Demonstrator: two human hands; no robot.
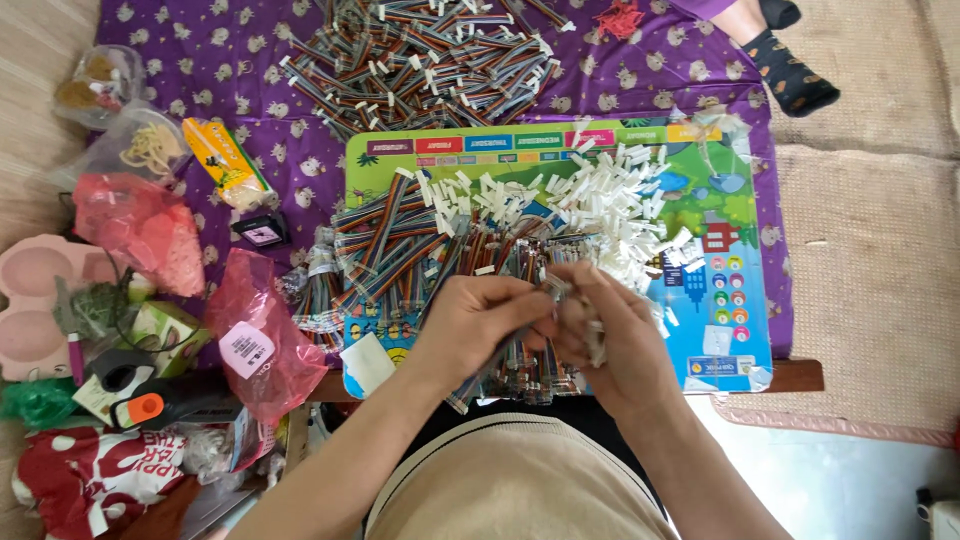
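A: Nearest the camera, what do the two hands hold?

B: The left hand (478, 318) is closed around a bundle of multicoloured ribbon cables (505, 358), whose lower ends hang below the palm at the near edge of the desk (795, 375). The right hand (608, 335) is closed too, its fingers curled on the upper end of one cable, where a small white connector housing (597, 345) shows against them. The two hands meet at that cable end.

A: Which step does this appear to be?

B: Judged from the grip, a housing is being seated on a cable end. Whether it is fully on cannot be told, as the fingers cover the joint.

A: What does the next move call for?

B: Probably a straight push with the cable end held flat, then a place for the fitted piece apart from the bare ones.

A: And beyond the hands?

B: A colourful picture board (735, 330) carries loose cables at its left and a heap of white housings (610, 210) at its right. Further off, on the purple patterned cloth (215, 60), lies a larger pile of cables with connectors (430, 60). Left of the board sit red plastic bags (255, 345).
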